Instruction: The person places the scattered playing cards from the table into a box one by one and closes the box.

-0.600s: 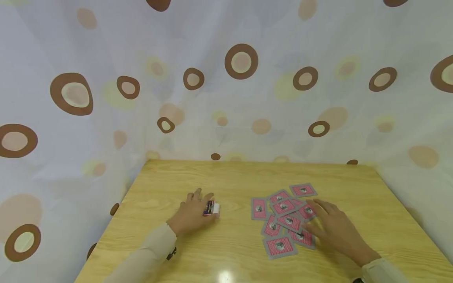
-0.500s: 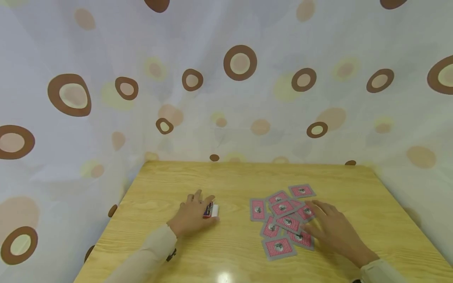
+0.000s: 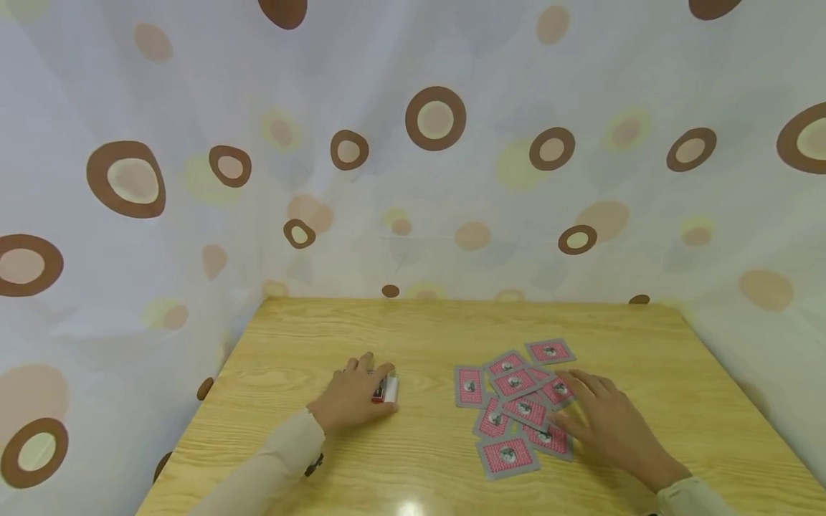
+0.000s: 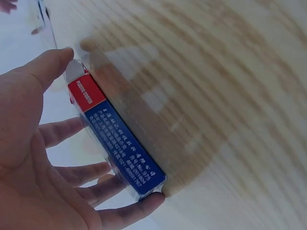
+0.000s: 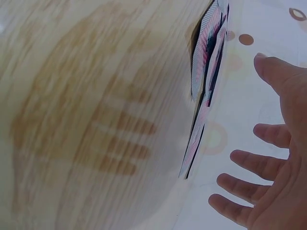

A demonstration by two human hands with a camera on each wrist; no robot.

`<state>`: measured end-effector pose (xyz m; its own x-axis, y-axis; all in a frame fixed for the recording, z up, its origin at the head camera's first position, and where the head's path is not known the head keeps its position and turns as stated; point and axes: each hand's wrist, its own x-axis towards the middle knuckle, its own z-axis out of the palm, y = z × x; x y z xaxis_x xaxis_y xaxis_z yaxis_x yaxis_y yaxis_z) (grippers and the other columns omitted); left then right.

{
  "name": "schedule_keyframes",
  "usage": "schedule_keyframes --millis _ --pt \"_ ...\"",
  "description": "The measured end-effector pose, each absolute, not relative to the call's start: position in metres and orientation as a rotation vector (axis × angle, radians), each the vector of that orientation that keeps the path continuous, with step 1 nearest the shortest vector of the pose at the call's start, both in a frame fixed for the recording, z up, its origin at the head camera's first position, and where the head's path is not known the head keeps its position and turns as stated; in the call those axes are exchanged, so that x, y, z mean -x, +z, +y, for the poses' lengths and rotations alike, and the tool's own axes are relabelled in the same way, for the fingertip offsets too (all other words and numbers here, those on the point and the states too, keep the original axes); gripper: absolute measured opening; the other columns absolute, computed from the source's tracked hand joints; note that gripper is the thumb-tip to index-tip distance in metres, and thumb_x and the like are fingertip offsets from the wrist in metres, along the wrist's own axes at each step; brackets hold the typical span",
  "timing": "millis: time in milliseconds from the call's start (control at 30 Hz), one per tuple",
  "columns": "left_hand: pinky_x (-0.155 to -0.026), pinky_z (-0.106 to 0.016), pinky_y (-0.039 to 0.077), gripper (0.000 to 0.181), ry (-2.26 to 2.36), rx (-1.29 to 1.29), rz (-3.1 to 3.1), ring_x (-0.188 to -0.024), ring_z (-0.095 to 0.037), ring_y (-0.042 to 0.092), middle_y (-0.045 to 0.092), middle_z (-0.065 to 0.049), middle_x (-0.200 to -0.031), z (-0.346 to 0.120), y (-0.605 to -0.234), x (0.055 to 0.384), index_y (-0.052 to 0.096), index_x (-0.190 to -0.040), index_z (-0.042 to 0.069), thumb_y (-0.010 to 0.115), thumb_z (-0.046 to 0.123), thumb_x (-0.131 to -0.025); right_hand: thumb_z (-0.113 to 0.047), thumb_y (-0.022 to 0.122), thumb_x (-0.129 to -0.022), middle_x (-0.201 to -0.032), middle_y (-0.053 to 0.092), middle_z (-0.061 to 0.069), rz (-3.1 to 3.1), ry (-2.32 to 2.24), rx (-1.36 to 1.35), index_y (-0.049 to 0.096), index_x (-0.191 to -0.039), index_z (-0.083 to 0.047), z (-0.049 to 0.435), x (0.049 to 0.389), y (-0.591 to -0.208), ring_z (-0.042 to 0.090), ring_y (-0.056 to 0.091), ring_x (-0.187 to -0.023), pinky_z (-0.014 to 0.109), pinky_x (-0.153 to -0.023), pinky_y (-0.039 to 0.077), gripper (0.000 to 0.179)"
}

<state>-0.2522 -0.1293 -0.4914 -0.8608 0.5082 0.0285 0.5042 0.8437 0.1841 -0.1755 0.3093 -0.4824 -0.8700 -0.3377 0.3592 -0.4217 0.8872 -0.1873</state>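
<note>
My left hand (image 3: 353, 395) holds a small playing-card box (image 4: 122, 134) on the left half of the table. The thumb lies at the end with a pale flap, and the little finger is at the other end. One narrow blue and red side of the box, with white print, shows in the left wrist view. My right hand (image 3: 609, 423) hovers with spread, relaxed fingers at the right edge of a loose heap of playing cards (image 3: 513, 382). Their red patterned backs face up. In the right wrist view a gap separates the fingers (image 5: 256, 165) from the cards (image 5: 195, 132).
The wooden table (image 3: 310, 326) reaches back to a spotted cloth (image 3: 477, 186), which also hangs along both sides. A single card (image 3: 551, 351) lies at the heap's far edge, and another card (image 3: 508, 456) at its near edge.
My left index finger has come further over the box, so less of its printed face shows. The head view has shifted slightly. My right hand and the cards look much the same.
</note>
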Motion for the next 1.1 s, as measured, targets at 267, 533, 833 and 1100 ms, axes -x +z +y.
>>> schedule_keyframes --millis 267,533,833,1100 --pt "-0.079 -0.049 0.049 0.071 0.332 -0.88 2.934 -0.114 -0.037 0.047 0.043 -0.022 -0.137 -0.136 -0.483 0.255 0.052 -0.133 0.01 0.069 0.055 -0.081 -0.05 0.07 -0.082 -0.132 0.051 0.013 -2.741 0.386 -0.57 0.05 -0.136 -0.013 0.309 0.175 -0.483 0.037 0.048 -0.116 0.059 -0.09 0.039 0.068" --pt "-0.065 -0.034 0.048 0.07 0.241 -0.867 2.932 -0.092 -0.021 0.05 0.056 -0.01 -0.114 -0.135 -0.473 0.256 0.057 -0.128 0.013 0.075 0.054 -0.075 -0.05 0.069 -0.083 -0.133 0.051 0.012 -2.744 0.379 -0.598 0.048 -0.138 -0.013 0.311 0.18 -0.488 0.035 0.047 -0.117 0.057 -0.091 0.04 0.07" --pt "-0.062 -0.03 0.045 0.067 0.188 -0.863 2.912 -0.081 -0.015 0.047 0.054 0.0 -0.097 -0.137 -0.468 0.258 0.06 -0.12 0.016 0.079 0.055 -0.069 -0.041 0.071 -0.085 -0.13 0.054 0.012 -2.757 0.386 -0.679 0.054 -0.133 -0.007 0.311 0.194 -0.491 0.035 0.049 -0.116 0.056 -0.093 0.04 0.061" --pt "-0.06 -0.03 0.044 0.064 0.165 -0.862 2.888 -0.079 -0.015 0.046 0.053 0.001 -0.094 -0.134 -0.462 0.255 0.063 -0.12 0.017 0.08 0.053 -0.07 -0.032 0.072 -0.085 -0.125 0.057 0.013 -2.807 0.355 -0.664 0.057 -0.13 -0.007 0.322 0.212 -0.492 0.038 0.049 -0.115 0.058 -0.092 0.039 0.053"
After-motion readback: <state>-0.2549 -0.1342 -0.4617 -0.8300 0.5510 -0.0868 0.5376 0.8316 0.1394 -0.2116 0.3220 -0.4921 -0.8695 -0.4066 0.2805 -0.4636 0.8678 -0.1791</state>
